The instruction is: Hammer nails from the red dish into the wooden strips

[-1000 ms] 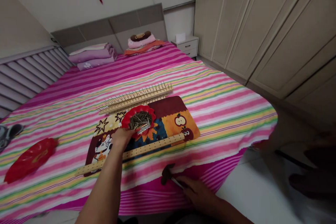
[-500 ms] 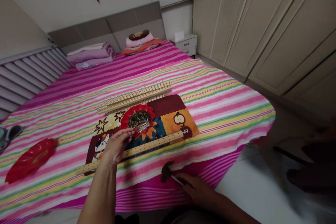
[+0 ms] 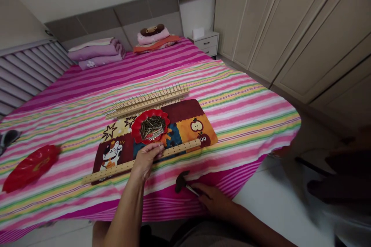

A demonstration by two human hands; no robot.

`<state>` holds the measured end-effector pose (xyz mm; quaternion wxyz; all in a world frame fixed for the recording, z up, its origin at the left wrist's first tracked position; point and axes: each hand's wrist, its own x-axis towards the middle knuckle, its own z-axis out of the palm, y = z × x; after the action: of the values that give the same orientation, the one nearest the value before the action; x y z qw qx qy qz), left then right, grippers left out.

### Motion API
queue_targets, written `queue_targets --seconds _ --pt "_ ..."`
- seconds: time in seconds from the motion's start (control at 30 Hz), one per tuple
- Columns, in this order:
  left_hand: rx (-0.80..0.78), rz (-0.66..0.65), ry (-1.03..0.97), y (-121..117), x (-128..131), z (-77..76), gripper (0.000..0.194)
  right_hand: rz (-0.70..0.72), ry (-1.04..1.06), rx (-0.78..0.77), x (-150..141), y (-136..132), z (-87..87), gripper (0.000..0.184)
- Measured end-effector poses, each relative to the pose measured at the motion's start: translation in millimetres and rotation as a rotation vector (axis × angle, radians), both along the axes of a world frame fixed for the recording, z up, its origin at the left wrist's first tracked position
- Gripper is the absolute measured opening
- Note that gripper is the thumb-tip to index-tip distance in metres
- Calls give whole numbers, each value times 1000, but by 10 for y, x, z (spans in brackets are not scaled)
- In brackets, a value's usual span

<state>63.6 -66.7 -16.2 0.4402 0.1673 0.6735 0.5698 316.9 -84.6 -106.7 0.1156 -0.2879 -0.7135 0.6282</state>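
Hammer [image 3: 180, 182] near bed edge [image 3: 166, 197]

Readable text: none. Mat [image 3: 181, 111]: small pale marks [image 3: 106, 180] at its near left corner, just beside the wooden strip [image 3: 118, 169]; possibly lettering, too small to make out. Red tray [image 3: 24, 171], left of the mat: gold-coloured mark [image 3: 39, 165], blurred; cannot tell whether character or ornament. Mat's larger motifs are drawings, not words: cat [image 3: 113, 154] toward its left, apple [image 3: 196, 125] toward its right, star outlines [image 3: 109, 131] toward its far left.
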Motion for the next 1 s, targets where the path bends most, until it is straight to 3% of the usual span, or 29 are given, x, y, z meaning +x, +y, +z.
queue_targets --seconds 0.33,0.53,0.7,1.0 --pt "26 25 118 83 68 -167 46 8 -30 7 8 22 64 51" --pt "-4 -16 151 88 80 -180 42 17 -37 24 6 21 38 51" --pt "-12 -53 228 60 34 -275 39 2 -46 38 6 17 44 51" --pt "-49 -168 489 23 23 -342 29 6 -16 72 38 -21 82 46"
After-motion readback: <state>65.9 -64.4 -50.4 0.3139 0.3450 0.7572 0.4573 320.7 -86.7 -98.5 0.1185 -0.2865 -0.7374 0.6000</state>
